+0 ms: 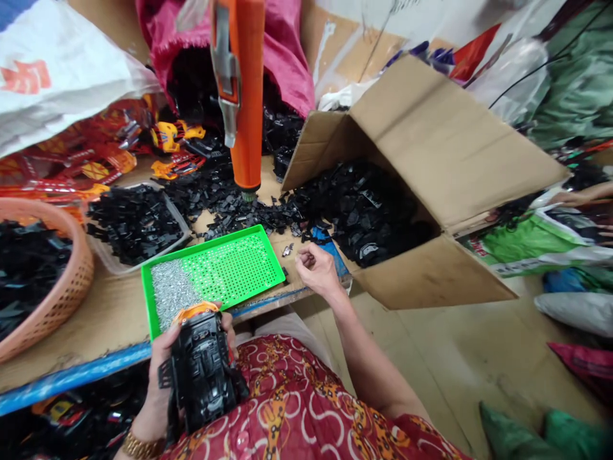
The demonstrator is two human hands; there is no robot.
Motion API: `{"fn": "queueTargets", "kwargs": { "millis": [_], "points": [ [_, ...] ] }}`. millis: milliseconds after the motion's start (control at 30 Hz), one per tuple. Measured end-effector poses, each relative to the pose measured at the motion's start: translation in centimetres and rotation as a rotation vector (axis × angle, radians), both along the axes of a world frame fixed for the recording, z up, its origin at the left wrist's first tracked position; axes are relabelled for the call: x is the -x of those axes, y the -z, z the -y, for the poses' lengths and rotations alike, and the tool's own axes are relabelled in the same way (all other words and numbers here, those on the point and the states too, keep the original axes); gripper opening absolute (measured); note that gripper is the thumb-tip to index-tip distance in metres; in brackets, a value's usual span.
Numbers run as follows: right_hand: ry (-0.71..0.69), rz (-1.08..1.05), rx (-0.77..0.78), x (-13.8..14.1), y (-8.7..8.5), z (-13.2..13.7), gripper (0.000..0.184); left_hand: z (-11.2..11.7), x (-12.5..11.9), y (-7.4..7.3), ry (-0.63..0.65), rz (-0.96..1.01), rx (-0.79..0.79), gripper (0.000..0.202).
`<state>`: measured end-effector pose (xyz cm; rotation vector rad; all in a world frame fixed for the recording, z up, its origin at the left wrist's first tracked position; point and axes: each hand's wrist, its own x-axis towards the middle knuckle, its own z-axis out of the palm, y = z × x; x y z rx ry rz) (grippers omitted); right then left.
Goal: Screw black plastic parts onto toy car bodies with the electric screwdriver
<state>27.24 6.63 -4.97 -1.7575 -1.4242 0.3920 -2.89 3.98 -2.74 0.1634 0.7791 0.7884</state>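
My left hand [160, 361] is wrapped round a toy car [205, 367], its black underside turned up and an orange edge showing at the far end. At the table's front edge, my right hand [317, 269] has its fingers curled in a pinch. Whether anything is between those fingertips I cannot make out. A few small shiny pieces [288, 250] lie just left of it. Between the hands sits a green perforated tray [249, 262], with small silver screws [172, 291] heaped at its left end. Over the table hangs an orange electric screwdriver [248, 96], tip down.
A cardboard box [421, 128] of black plastic parts lies open on the right. Loose black parts [225, 214] spread behind the tray. On the left stand a clear tub [179, 220] and an orange basket [81, 275]; orange car shells [62, 160] lie behind. Another person's hand [587, 191] shows far right.
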Motion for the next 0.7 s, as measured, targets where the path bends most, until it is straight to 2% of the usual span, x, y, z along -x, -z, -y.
{"fn": "queueTargets", "kwargs": {
  "millis": [100, 167, 300, 400, 533, 700],
  "points": [
    [0.008, 0.107, 0.020, -1.1, -0.8, -0.3, 0.007, 0.3, -0.2, -0.2, 0.030, -0.030, 0.021, 0.041],
    [0.083, 0.186, 0.023, -3.0, -2.1, -1.1, 0.008, 0.4, -0.4, -0.7, 0.061, -0.041, 0.055, 0.040],
    [0.304, 0.336, 0.021, -7.8, -5.3, -4.3, 0.022, 0.4, -0.9, -1.3, 0.050, -0.079, 0.049, 0.045],
    [0.388, 0.524, 0.152, -9.8, -7.0, -7.1, 0.032, 0.4, -1.2, -1.3, 0.041, -0.089, 0.026, 0.048],
    [0.366, 0.611, 0.237, -9.8, -7.4, -9.5, 0.039, 0.4, -1.1, -0.9, 0.039, -0.069, -0.005, 0.042],
    [0.184, 0.759, 0.337, -9.0, -6.7, -10.5, 0.039, 0.6, -0.8, -0.5, 0.000, -0.108, 0.011, 0.048]
  ]
}}
